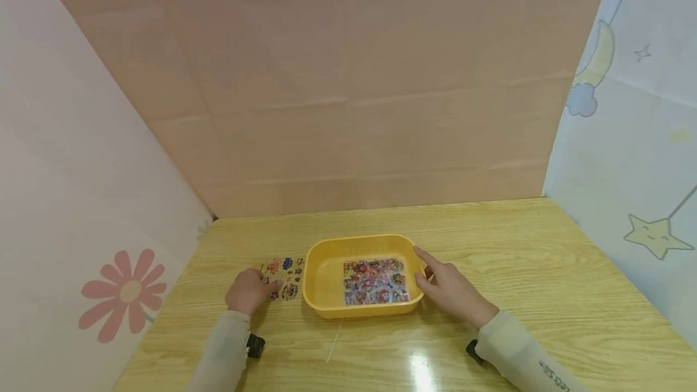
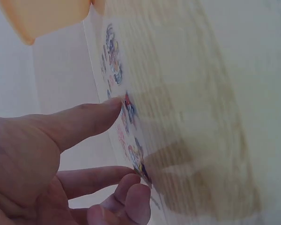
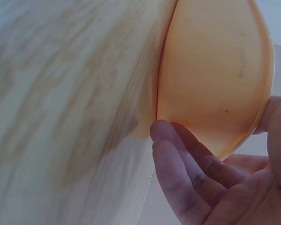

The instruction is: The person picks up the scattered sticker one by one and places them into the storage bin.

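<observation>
A clear sticker sheet point(image 1: 290, 272) with small colourful prints lies on the table left of a yellow plastic tray point(image 1: 325, 280). My left hand point(image 1: 248, 291) holds that sheet by its left side. In the left wrist view the thumb point(image 2: 96, 117) touches the printed sheet point(image 2: 113, 54), and the forefinger meets its edge. On the other side, my right hand point(image 1: 451, 291) grips the tray's right end, thumb over the rim and fingers against the outer wall point(image 3: 210, 70). Inside the tray lies another sheet of colourful cartoon stickers point(image 1: 376, 283).
The wood-grain table point(image 1: 490, 241) is bounded by a pinkish-brown back panel point(image 1: 348, 107) and patterned side walls. A thin pale strip point(image 1: 334, 342) lies in front of the tray. Each wrist wears a black device point(image 1: 255, 345).
</observation>
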Tool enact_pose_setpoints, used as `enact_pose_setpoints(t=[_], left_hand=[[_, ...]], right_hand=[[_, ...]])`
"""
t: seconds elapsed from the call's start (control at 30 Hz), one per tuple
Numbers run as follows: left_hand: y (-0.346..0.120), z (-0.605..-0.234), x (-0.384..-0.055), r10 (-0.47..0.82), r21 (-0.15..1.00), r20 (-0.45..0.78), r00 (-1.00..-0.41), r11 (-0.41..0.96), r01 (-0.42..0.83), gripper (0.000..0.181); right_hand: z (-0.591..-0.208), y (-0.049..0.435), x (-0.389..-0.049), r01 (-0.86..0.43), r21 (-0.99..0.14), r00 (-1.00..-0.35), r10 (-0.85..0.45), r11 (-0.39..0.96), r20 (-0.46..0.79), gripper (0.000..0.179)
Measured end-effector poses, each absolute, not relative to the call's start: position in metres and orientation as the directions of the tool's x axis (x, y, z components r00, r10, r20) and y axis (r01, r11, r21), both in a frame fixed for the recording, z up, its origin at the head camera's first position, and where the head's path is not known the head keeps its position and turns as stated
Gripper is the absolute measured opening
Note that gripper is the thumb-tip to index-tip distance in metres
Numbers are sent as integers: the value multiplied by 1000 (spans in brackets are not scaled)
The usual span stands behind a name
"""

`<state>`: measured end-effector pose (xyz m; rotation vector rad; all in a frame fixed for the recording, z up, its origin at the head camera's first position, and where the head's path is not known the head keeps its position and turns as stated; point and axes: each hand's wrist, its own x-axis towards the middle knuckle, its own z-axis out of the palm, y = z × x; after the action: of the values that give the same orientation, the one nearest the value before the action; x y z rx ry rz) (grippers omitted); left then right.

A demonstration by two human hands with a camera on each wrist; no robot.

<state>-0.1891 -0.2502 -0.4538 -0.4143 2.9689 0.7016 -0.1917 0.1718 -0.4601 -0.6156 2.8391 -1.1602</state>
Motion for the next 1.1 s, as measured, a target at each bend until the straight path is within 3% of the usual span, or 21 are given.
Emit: enact_pose_setpoints(t=[0.33, 0.83, 1.1], left_hand=[[-248, -457, -187, -258, 397, -110, -960, 874, -281, 49], [-249, -456, -187, -256, 363, -73, -964, 893, -264, 38], [-246, -454, -186, -266, 339, -33, -963, 904, -261, 43]], right_hand=[[-460, 172, -191, -350, -685, -922, -366, 640, 128, 59], [-460, 170, -190, -347, -681, -924, -360, 645, 130, 58], [-458, 171, -189, -346, -679, -925, -356, 648, 132, 58]])
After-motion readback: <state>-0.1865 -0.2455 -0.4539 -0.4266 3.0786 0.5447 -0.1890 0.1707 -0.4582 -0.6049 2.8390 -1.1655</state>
